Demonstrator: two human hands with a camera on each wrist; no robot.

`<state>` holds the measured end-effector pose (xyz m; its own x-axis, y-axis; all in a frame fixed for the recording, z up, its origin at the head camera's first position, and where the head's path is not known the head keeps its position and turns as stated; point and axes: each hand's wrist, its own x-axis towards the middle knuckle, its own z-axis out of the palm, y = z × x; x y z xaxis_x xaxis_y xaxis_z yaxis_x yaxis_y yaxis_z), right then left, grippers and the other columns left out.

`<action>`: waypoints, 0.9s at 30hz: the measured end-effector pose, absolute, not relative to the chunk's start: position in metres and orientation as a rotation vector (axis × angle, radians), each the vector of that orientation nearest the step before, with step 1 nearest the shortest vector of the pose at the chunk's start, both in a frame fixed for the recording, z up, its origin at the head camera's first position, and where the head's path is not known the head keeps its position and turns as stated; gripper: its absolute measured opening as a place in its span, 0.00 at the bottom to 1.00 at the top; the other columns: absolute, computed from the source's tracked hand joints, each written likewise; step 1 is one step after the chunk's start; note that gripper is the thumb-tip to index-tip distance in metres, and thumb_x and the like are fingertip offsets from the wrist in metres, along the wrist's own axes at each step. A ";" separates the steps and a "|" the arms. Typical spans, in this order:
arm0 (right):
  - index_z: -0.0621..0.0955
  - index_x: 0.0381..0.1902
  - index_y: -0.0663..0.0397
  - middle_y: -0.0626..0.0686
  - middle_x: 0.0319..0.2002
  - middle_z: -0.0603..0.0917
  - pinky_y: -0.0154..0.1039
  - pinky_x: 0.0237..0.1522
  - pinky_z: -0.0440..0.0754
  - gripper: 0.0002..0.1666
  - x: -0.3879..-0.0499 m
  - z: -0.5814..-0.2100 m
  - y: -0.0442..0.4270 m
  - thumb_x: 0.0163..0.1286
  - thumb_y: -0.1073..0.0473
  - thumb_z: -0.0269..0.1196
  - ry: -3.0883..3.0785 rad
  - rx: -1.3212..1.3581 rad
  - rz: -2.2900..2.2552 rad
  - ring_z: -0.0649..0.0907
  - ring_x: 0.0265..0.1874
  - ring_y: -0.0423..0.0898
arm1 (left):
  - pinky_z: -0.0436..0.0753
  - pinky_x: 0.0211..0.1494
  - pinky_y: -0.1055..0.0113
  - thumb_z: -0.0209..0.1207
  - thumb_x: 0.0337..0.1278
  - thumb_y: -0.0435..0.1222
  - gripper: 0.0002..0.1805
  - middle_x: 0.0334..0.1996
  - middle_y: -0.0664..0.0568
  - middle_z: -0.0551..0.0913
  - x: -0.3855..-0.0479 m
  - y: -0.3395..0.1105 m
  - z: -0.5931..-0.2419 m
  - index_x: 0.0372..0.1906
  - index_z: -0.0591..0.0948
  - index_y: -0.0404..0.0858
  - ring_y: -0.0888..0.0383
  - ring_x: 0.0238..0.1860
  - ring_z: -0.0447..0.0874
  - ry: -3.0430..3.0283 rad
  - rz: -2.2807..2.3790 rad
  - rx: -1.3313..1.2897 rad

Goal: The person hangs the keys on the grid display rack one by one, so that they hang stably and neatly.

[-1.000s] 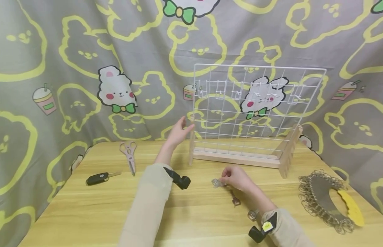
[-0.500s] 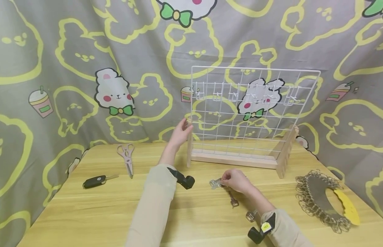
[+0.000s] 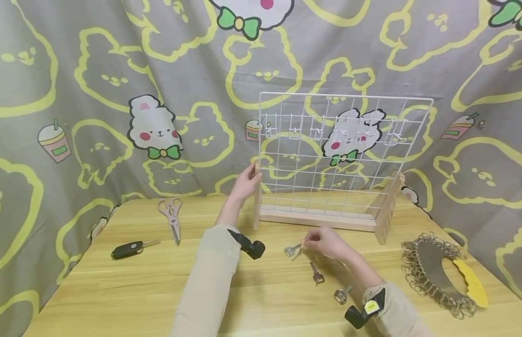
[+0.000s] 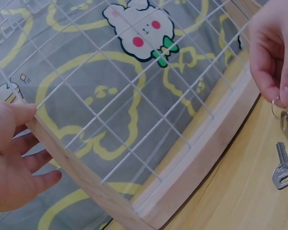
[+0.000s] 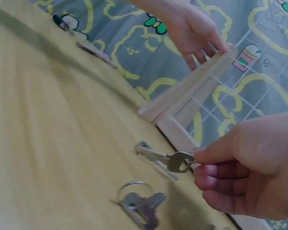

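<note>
A white wire grid rack (image 3: 319, 217) with wooden side posts and small hooks stands at the back. My left hand (image 3: 245, 183) holds the top of its left post (image 4: 74, 165), the thumb over the top and the fingers spread along the outside. In front of the rack, my right hand (image 3: 327, 242) pinches the ring of a metal key (image 5: 180, 162) between thumb and forefinger. The key's blade points left, just above the table. Another silver key (image 4: 284, 175) lies beneath it. Nearer me lie a dark reddish key (image 3: 317, 274) and a key with a ring (image 3: 341, 296).
At the left lie pink scissors (image 3: 171, 219) and a black car key (image 3: 128, 250). A dark, curved plate edged with many rings, with a yellow part (image 3: 471, 283), lies at the right. A patterned curtain (image 3: 193, 56) hangs behind the wooden table (image 3: 117, 299).
My left hand has come in to the rack's left post and taken hold of it. The right hand has lifted a key slightly off the table. The head view has shifted a little.
</note>
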<state>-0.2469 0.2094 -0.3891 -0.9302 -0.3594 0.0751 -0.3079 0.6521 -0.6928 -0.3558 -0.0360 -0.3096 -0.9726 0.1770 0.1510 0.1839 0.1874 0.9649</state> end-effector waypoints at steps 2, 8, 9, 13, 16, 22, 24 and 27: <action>0.80 0.31 0.60 0.53 0.25 0.80 0.32 0.24 0.75 0.03 -0.248 -0.384 0.212 0.63 0.65 0.60 2.781 -0.587 -1.167 0.74 0.23 0.44 | 0.62 0.68 0.57 0.49 0.68 0.39 0.31 0.69 0.44 0.58 -0.356 -0.037 -0.309 0.72 0.54 0.40 0.49 0.67 0.58 -2.417 -1.974 -0.370; 0.79 0.33 0.61 0.56 0.26 0.79 0.35 0.24 0.78 0.06 -0.252 -0.370 0.217 0.65 0.62 0.59 2.760 -0.560 -1.188 0.78 0.25 0.51 | 0.61 0.68 0.57 0.48 0.69 0.40 0.31 0.69 0.45 0.58 -0.356 -0.038 -0.308 0.72 0.54 0.39 0.49 0.68 0.57 -2.419 -2.003 -0.351; 0.79 0.33 0.62 0.55 0.26 0.79 0.37 0.25 0.79 0.06 -0.253 -0.367 0.218 0.66 0.62 0.59 2.764 -0.555 -1.186 0.78 0.26 0.51 | 0.61 0.68 0.57 0.48 0.68 0.40 0.31 0.69 0.45 0.58 -0.356 -0.038 -0.308 0.72 0.54 0.40 0.49 0.68 0.57 -2.422 -2.002 -0.343; 0.78 0.33 0.62 0.53 0.26 0.78 0.43 0.30 0.81 0.07 -0.258 -0.354 0.220 0.66 0.62 0.58 2.780 -0.532 -1.198 0.78 0.28 0.53 | 0.62 0.68 0.57 0.49 0.68 0.40 0.31 0.69 0.46 0.58 -0.357 -0.037 -0.309 0.71 0.55 0.40 0.49 0.67 0.58 -2.424 -2.011 -0.338; 0.78 0.36 0.64 0.53 0.28 0.79 0.47 0.34 0.81 0.08 -0.262 -0.342 0.221 0.67 0.62 0.57 2.775 -0.523 -1.238 0.78 0.30 0.55 | 0.61 0.68 0.58 0.49 0.68 0.40 0.30 0.69 0.46 0.59 -0.356 -0.036 -0.310 0.71 0.55 0.40 0.49 0.67 0.58 -2.422 -2.010 -0.334; 0.79 0.38 0.64 0.58 0.30 0.80 0.44 0.35 0.82 0.09 -0.274 -0.314 0.213 0.69 0.61 0.56 2.824 -0.547 -1.341 0.79 0.32 0.52 | 0.60 0.68 0.57 0.49 0.68 0.42 0.30 0.69 0.48 0.59 -0.356 -0.037 -0.311 0.71 0.56 0.43 0.50 0.67 0.58 -2.420 -1.995 -0.302; 0.79 0.37 0.63 0.57 0.29 0.81 0.44 0.35 0.82 0.09 -0.277 -0.305 0.208 0.68 0.61 0.56 2.869 -0.560 -1.351 0.80 0.31 0.52 | 0.61 0.68 0.57 0.49 0.68 0.42 0.30 0.69 0.48 0.59 -0.356 -0.036 -0.311 0.71 0.56 0.43 0.50 0.67 0.58 -2.419 -1.997 -0.299; 0.79 0.38 0.64 0.55 0.28 0.81 0.44 0.35 0.83 0.09 -0.281 -0.291 0.202 0.68 0.61 0.57 2.918 -0.557 -1.359 0.80 0.30 0.50 | 0.62 0.68 0.58 0.50 0.67 0.42 0.30 0.69 0.48 0.59 -0.356 -0.036 -0.312 0.71 0.57 0.42 0.50 0.67 0.58 -2.419 -1.997 -0.294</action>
<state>-0.2809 0.2015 -0.2907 -0.9343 -0.2516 0.2525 -0.3552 0.5975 -0.7189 -0.3560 -0.0361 -0.3123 -0.9825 0.1490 0.1118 0.1380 0.1791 0.9741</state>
